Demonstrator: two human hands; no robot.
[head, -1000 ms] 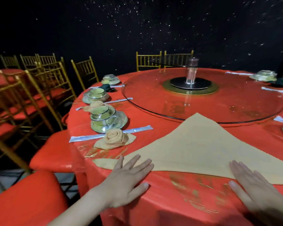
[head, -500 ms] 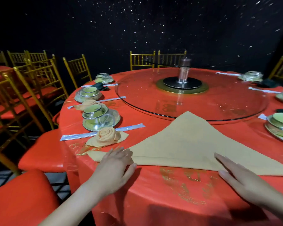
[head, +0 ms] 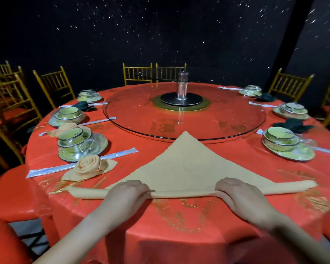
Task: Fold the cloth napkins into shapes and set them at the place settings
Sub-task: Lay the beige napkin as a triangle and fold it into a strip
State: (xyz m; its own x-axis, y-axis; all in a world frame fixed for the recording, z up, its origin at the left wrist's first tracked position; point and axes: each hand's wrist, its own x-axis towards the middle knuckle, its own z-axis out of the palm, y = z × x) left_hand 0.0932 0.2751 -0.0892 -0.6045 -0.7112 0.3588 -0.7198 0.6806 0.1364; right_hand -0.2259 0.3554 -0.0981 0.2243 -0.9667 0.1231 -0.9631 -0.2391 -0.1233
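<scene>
Curled fingers of the left hand (head: 129, 194) and the right hand (head: 240, 195) grip the rolled near edge of a tan napkin (head: 185, 164), knuckles up, one hand on each side of the middle. The roll runs along the long side of the napkin and its ends stick out past both hands. The rest of the napkin lies flat as a triangle on the red tablecloth (head: 179, 221), with its far tip just touching the rim of the glass turntable (head: 122, 121).

Just left of the napkin sits a rose-shaped napkin (head: 90, 165) in the same tan cloth. It rests against a wrapped pair of chopsticks (head: 46, 170), and behind that is a stack of bowl and plate (head: 78, 143) under clear wrap. A second tan rose (head: 68, 127) lies further along that side.

On the right, another bowl and plate (head: 286, 146) stands well apart from the hands, with a dark napkin (head: 293, 125) beyond it. A small canister (head: 182, 86) stands at the centre of the turntable. Gold chairs (head: 137, 74) ring the table against a black, speckled wall.
</scene>
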